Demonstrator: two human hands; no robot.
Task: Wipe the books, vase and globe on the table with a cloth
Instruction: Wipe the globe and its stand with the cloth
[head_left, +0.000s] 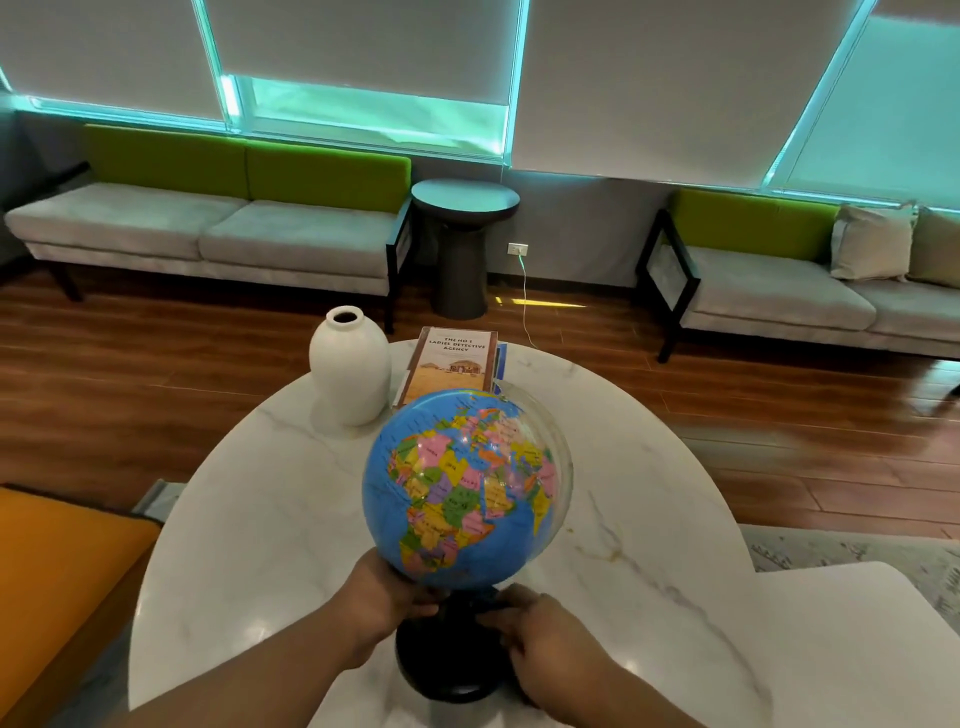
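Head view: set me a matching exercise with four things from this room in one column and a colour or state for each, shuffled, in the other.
Column one:
1. globe
2. vase
3. books
4. side table

Column two:
A. white, upright
B. dark, farthest away
C. blue with coloured countries, nearest
D. lying flat, cover up

Pairs: 1-C, 2-A, 3-D, 4-B.

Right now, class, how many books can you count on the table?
2 show: a tan book lies on top, behind the globe, and a blue book peeks out beneath its right edge. Others may be hidden under them.
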